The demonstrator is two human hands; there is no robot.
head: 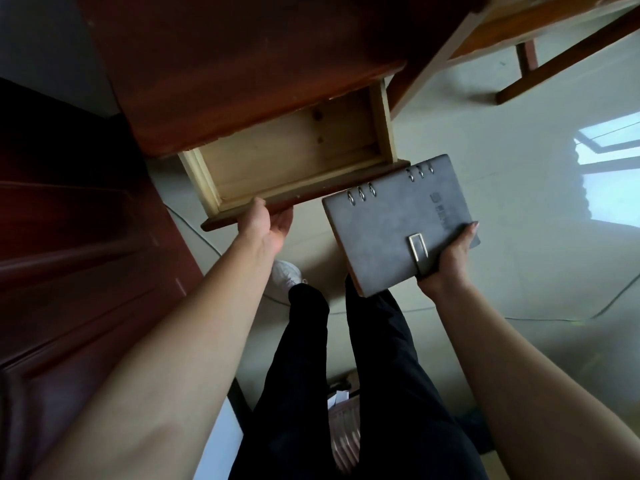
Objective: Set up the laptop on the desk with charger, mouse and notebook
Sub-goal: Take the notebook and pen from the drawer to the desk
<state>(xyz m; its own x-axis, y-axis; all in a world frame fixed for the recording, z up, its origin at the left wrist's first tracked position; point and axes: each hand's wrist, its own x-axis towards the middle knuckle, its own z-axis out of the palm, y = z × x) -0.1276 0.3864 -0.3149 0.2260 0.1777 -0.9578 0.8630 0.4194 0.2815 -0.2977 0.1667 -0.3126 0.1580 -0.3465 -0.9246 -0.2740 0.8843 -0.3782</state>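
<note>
A grey ring-bound notebook (391,220) with a metal clasp is held flat in the air by my right hand (450,258), which grips its near right corner. It hovers just right of an open wooden drawer (298,157) that sticks out from under the dark red desk top (235,57). The drawer's inside looks bare. My left hand (268,223) grips the drawer's dark front edge from below. No laptop, charger or mouse is in view.
A dark wooden door (76,244) stands on the left. Pale glossy floor (519,168) spreads to the right, with a thin cable lying across it. Legs of another wooden piece (561,60) show at top right. My black trousers and a white shoe are below.
</note>
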